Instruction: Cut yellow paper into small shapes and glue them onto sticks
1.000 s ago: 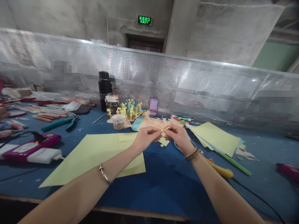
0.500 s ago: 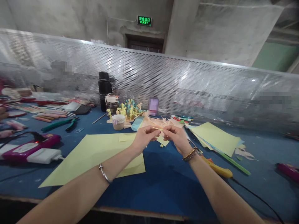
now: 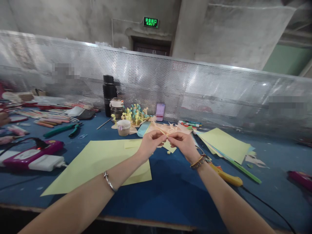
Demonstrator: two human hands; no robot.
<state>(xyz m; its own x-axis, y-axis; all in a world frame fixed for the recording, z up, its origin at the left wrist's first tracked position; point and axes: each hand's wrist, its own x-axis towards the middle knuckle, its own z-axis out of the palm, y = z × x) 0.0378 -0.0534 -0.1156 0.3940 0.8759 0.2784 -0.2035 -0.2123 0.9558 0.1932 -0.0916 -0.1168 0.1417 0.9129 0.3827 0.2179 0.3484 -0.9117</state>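
Above the table's middle, my left hand [image 3: 151, 143] and my right hand [image 3: 182, 144] meet at the fingertips, both closed in a pinch. Between them is a thin pale yellow strip [image 3: 162, 132], its end sticking up past the fingers at a slant. Whether it is paper or a small stick is too fine to tell. Just below the fingers lies a tiny yellow piece [image 3: 168, 152]. A large pale yellow sheet [image 3: 97, 162] spreads under my left forearm, and peach paper scraps [image 3: 179, 127] lie behind my hands.
Yellow and blue figures [image 3: 136, 113] stand behind a small tub [image 3: 123, 127] and a black flask [image 3: 109, 94]. At left are green-handled pliers [image 3: 60, 130] and a purple power strip [image 3: 34, 154]. A yellow corded tool [image 3: 227, 175] and stacked sheets [image 3: 224, 143] lie right.
My right fingertips have moved slightly left and down, against the left ones. The yellow strip has turned from nearly level to slanting.
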